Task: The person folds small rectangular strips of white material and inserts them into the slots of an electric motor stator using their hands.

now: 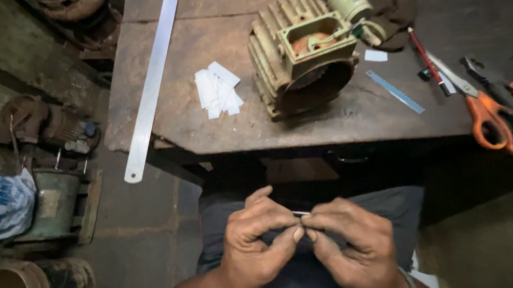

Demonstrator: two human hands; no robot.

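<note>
We're holding both hands together over our lap, below the bench [210, 123] edge. Left hand [253, 239] and right hand [354, 248] are both pinching a small thin white strip [300, 213] between fingertips. On the bench: green motor housing [304, 49], pile of white paper slips [218, 91] just beside it, long steel ruler [152, 78] overhanging the edge, orange scissors [493, 114] at the right.

Over the lap, the left hand [256, 245] and right hand [354, 248] pinch a small white strip [301, 214] between their fingers [298, 232]. On the worktop [210, 123] above lie a green motor housing [302, 52], cut paper slips [217, 91], a long steel ruler [153, 78] and orange-handled scissors [495, 117].
</note>
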